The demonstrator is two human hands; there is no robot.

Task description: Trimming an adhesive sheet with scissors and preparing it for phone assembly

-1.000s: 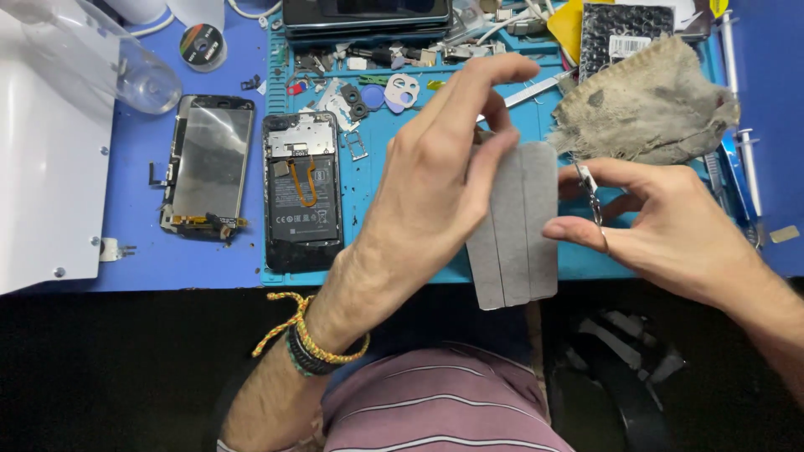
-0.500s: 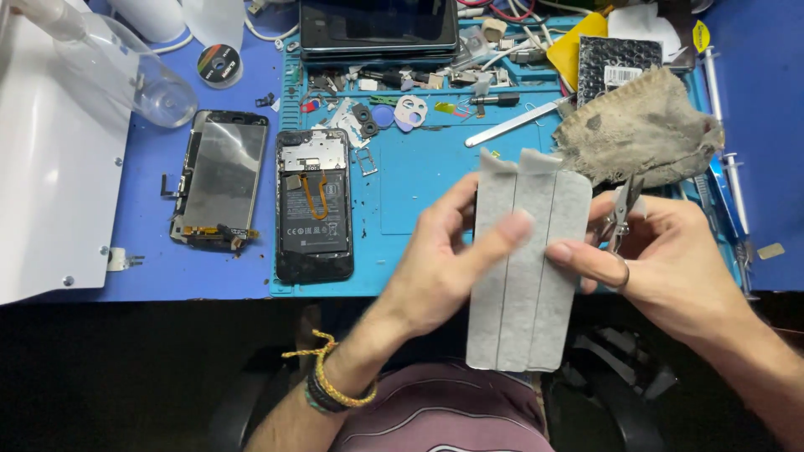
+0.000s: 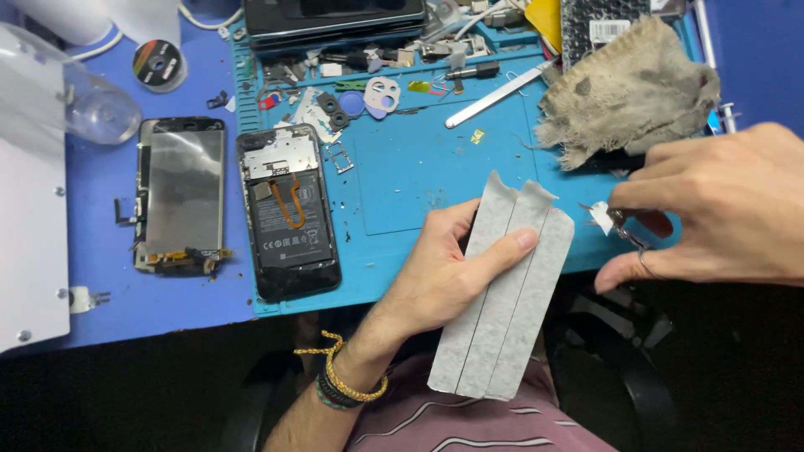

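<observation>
Grey strip sheet [image 3: 502, 293], three matte, speckled bands side by side with torn top edges, hangs over the near edge of the blue work mat [image 3: 402, 176]. Left hand [image 3: 448, 259] pinches it, thumb on front. Right hand [image 3: 720, 209], right of the sheet, closes on metal tweezers [image 3: 624, 228] gripping a small white scrap [image 3: 600, 214]. Frayed beige cloth [image 3: 628, 92] lies on the mat's far right; opened phone [image 3: 289, 209] on its left.

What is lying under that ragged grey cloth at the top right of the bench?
The cloth rests on the blue mat, with a dark, dotted pad poking out behind it. Whatever lies beneath its middle is covered.
</observation>
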